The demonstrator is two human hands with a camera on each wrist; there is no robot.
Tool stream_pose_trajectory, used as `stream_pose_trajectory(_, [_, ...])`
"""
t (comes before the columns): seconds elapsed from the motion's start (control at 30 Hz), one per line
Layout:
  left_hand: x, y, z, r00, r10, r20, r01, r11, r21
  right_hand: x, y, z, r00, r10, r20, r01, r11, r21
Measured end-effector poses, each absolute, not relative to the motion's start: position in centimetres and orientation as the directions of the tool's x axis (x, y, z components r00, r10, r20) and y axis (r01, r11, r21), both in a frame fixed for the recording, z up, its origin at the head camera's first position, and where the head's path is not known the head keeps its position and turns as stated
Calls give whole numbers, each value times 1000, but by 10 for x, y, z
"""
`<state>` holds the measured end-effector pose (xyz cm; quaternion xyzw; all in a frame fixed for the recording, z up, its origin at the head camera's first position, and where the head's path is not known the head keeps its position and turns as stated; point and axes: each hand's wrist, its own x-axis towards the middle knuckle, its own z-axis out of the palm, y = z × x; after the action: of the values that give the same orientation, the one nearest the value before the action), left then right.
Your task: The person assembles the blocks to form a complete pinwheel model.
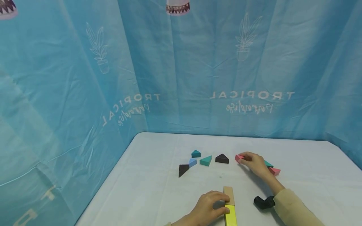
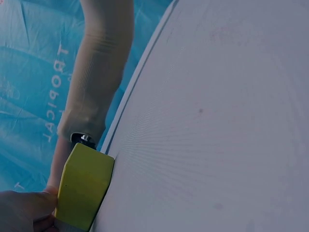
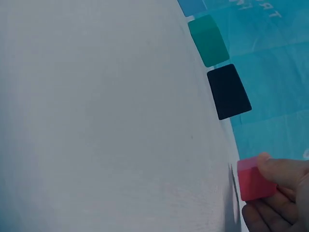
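Observation:
My right hand (image 1: 255, 164) pinches a pink-red triangular block (image 3: 256, 180) between thumb and fingers, low over the table's far right part. Just behind that hand lie a green block (image 1: 268, 164) and another pink block (image 1: 275, 171), both partly covered by it. Nearer to me, my left hand (image 1: 207, 205) rests against two blocks lined up end to end. Its fingertips touch the tan block (image 1: 228, 191), and its thumb touches the yellow block (image 1: 231, 217). In the left wrist view the yellow block (image 2: 84, 186) shows large, with the thumb at its side.
A loose row lies left of my right hand: black triangle (image 1: 222, 159), green triangle (image 1: 205, 160), teal block (image 1: 196, 153), light-blue block (image 1: 192, 162) and another black triangle (image 1: 183, 170). A black device (image 1: 264, 202) sits at the right wrist. Blue curtains (image 1: 175, 78) enclose the white table (image 1: 135, 188).

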<state>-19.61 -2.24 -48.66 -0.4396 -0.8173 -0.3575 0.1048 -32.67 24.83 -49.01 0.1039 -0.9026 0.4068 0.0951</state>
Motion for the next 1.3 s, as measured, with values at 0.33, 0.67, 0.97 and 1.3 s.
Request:
stream_pose_trajectory(0.33, [-197, -21, -487, -591, 643, 487, 790, 339, 511, -298, 229, -464, -965, -51, 258, -234, 615, -753])
stream_pose_trajectory(0.67, [-198, -20, -488, -564, 646, 515, 814, 328, 480, -264, 199, -461, -965, -86, 248, -251, 582, -773])
stream_pose_trajectory(0.97, [-200, -21, -488, -554, 645, 527, 825, 336, 455, -259, 182, -471, -972, -104, 211, -232, 574, -786])
stream_pose_trajectory(1.3, [-197, -21, -486, -571, 650, 502, 812, 355, 463, -264, 185, -488, -973, -132, 191, -232, 543, -807])
